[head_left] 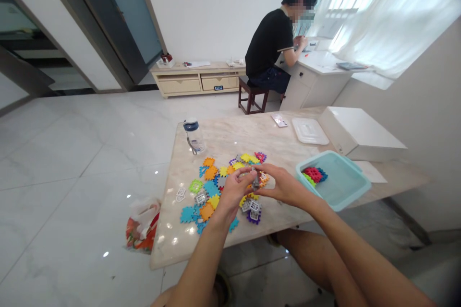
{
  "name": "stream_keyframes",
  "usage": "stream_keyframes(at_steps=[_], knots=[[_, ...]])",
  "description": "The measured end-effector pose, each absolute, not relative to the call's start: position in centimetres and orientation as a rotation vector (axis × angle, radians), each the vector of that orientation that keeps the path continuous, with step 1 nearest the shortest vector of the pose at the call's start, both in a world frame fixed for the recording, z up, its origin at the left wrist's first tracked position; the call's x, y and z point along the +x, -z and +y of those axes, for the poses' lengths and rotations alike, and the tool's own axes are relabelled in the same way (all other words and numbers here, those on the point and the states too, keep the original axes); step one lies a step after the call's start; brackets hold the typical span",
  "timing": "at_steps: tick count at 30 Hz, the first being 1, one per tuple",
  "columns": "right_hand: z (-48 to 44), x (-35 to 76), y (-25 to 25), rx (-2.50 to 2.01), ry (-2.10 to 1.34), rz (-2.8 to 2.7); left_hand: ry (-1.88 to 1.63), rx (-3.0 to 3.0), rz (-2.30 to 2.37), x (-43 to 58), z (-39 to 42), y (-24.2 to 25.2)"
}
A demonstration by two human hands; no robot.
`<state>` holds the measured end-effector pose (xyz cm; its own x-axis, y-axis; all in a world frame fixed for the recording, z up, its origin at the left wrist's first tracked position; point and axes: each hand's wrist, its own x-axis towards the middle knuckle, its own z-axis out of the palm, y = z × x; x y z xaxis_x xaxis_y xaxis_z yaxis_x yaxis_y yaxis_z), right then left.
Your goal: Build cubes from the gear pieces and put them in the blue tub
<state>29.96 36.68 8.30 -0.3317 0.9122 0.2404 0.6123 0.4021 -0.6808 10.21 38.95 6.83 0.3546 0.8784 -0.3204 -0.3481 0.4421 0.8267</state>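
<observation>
My left hand (236,189) and my right hand (279,184) meet above the table, both closed on a small grey interlocking plastic piece (255,181). The piece stands roughly upright between my fingertips, which partly cover it. Under and around my hands lies a loose spread of toothed puzzle tiles, among them an orange tile (207,211), a blue tile (188,214) and a lime green frame tile (195,186). Grey window-like lattice pieces (254,206) lie just below my right hand, and a white lattice piece (180,194) is at the left.
A pale blue tub (345,199) with red, blue and green tiles stands at the right. Behind it are its lid (310,131) and a white box (362,129). A water bottle (195,138) and a phone (279,120) rest further back. Beyond, another person (270,38) sits at a desk.
</observation>
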Motion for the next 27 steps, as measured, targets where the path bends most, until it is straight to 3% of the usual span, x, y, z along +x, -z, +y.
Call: stream_keyframes(at_steps=[12, 15, 20, 27], knots=[[36.9, 27.2, -7.2, -1.204, -0.489, -2.078, -0.805, 0.792, 0.742, 6.7, 39.6, -7.3], [39.2, 26.6, -6.7, -1.21, -0.569, -2.124, -0.942, 0.694, 0.78, 4.8, 40.6, -8.0], [44.2, 28.0, -4.6, -1.712, -0.5, -2.399, -1.27, 0.309, 0.796, 1.3, 42.0, -8.6], [47.9, 27.7, -1.2, -2.011, -0.468, -2.466, -1.334, 0.161, 0.753, 0.0, 42.0, -9.3]])
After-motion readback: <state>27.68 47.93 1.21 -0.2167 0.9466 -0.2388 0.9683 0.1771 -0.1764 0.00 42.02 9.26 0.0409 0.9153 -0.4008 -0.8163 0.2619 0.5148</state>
